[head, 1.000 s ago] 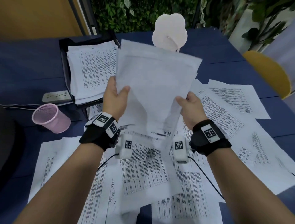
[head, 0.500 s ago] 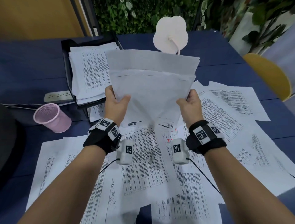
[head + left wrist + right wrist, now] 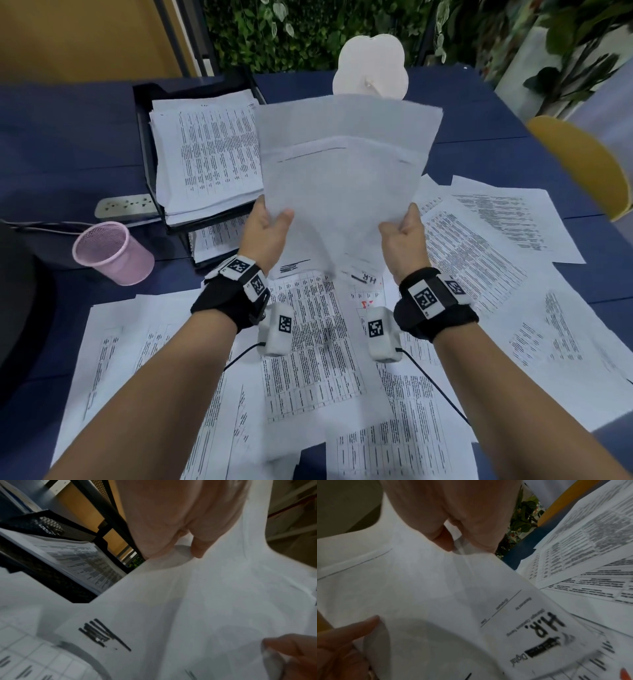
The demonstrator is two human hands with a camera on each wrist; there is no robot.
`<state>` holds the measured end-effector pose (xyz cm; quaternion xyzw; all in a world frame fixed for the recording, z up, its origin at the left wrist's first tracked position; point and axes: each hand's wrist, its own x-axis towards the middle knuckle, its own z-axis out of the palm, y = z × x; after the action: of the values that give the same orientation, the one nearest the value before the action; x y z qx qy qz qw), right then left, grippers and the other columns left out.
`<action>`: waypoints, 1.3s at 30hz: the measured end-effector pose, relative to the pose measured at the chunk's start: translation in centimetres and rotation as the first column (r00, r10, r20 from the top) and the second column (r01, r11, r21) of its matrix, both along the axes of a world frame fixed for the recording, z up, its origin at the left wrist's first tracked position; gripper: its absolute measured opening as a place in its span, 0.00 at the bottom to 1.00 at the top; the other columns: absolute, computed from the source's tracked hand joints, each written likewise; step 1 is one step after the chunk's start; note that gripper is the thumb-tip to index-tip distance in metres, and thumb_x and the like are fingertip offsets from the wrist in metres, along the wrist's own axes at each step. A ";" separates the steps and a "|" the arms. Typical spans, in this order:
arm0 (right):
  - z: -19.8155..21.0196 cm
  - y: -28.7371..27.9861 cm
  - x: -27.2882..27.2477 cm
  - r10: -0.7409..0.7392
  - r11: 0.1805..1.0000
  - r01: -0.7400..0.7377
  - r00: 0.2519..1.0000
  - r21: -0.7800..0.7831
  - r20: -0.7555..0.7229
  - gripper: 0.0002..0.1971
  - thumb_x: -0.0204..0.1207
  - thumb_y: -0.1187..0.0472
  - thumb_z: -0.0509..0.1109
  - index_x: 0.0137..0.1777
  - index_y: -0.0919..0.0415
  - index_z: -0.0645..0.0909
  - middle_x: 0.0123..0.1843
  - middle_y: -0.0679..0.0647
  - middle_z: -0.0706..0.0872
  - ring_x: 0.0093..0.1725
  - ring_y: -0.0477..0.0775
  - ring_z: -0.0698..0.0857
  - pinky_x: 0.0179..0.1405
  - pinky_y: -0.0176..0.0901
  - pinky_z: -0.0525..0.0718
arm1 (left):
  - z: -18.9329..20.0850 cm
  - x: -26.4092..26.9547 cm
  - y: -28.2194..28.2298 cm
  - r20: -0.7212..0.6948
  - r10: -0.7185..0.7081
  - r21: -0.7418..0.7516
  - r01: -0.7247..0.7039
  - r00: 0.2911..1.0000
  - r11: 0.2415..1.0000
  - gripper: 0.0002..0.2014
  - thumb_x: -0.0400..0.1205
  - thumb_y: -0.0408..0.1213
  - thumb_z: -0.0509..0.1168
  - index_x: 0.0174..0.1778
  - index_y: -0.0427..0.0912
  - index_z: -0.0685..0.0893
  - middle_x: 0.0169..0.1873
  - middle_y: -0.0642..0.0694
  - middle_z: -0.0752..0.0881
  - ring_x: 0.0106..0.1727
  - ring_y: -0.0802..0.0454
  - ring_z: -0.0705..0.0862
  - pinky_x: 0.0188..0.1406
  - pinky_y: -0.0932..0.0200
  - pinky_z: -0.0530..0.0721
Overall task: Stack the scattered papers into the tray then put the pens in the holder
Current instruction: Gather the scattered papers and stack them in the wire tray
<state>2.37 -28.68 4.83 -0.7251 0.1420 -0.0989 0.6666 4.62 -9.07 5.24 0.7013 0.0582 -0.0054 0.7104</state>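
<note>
I hold a bundle of white sheets [image 3: 342,178] upright above the table, blank backs toward me. My left hand [image 3: 270,228] pinches its left edge and my right hand [image 3: 400,229] pinches its right edge. The left wrist view shows my thumb on the sheets [image 3: 197,601]; in the right wrist view the sheets [image 3: 436,595] bear an "H.R." heading. A black mesh tray [image 3: 144,137] at the back left holds a stack of printed papers [image 3: 205,150]. A pink mesh holder [image 3: 113,253] stands left of it. No pens are visible.
Many printed sheets [image 3: 479,260] lie scattered over the blue table [image 3: 68,137]. A power strip [image 3: 126,207] lies beside the tray. A white flower-shaped stand [image 3: 373,65] is at the back centre. A yellow chair [image 3: 582,164] is at the right.
Both hands have squared up the held bundle and raised it slightly. It now stands straighter and closer to the tray.
</note>
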 end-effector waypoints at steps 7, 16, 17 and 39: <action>-0.7 -0.6 0.3 -0.009 1.000 0.008 0.998 -0.029 -0.063 0.13 0.74 0.75 0.58 0.50 0.56 0.70 0.41 0.47 0.80 0.37 0.44 0.80 0.36 0.32 0.79 | -0.9 0.5 0.1 0.024 0.079 0.008 -0.079 0.997 0.997 0.17 0.81 0.26 0.64 0.64 0.41 0.72 0.56 0.48 0.84 0.55 0.57 0.84 0.58 0.60 0.80; -4.0 -1.7 -1.3 0.136 0.981 -0.176 0.928 -0.087 -0.346 0.11 0.80 0.68 0.62 0.61 0.60 0.75 0.55 0.53 0.84 0.55 0.55 0.82 0.58 0.46 0.80 | -2.6 -0.1 0.5 0.017 0.074 -0.056 -0.073 0.997 0.996 0.15 0.83 0.24 0.60 0.64 0.41 0.76 0.55 0.48 0.86 0.55 0.57 0.86 0.61 0.59 0.82; -4.2 -1.7 -1.5 0.144 0.976 -0.193 0.921 -0.102 -0.361 0.08 0.80 0.66 0.64 0.57 0.60 0.77 0.56 0.55 0.85 0.56 0.57 0.84 0.60 0.48 0.80 | -2.7 0.0 0.8 0.021 0.083 -0.064 -0.081 0.996 0.995 0.16 0.83 0.24 0.60 0.65 0.42 0.76 0.55 0.47 0.86 0.56 0.55 0.86 0.62 0.57 0.82; -7.5 1.3 -4.4 0.378 0.863 -0.505 0.597 0.035 -0.707 0.13 0.82 0.65 0.61 0.66 0.62 0.74 0.62 0.61 0.81 0.47 0.58 0.84 0.30 0.44 0.86 | -11.4 -5.7 8.1 -0.379 0.262 0.447 -0.073 0.887 0.892 0.19 0.77 0.35 0.68 0.64 0.35 0.79 0.57 0.40 0.86 0.59 0.42 0.84 0.62 0.48 0.81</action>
<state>-2.01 -27.35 -2.71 -0.7736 0.1872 0.3364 0.5033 -1.08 -0.98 -6.19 0.8109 0.2749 -0.0842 0.5097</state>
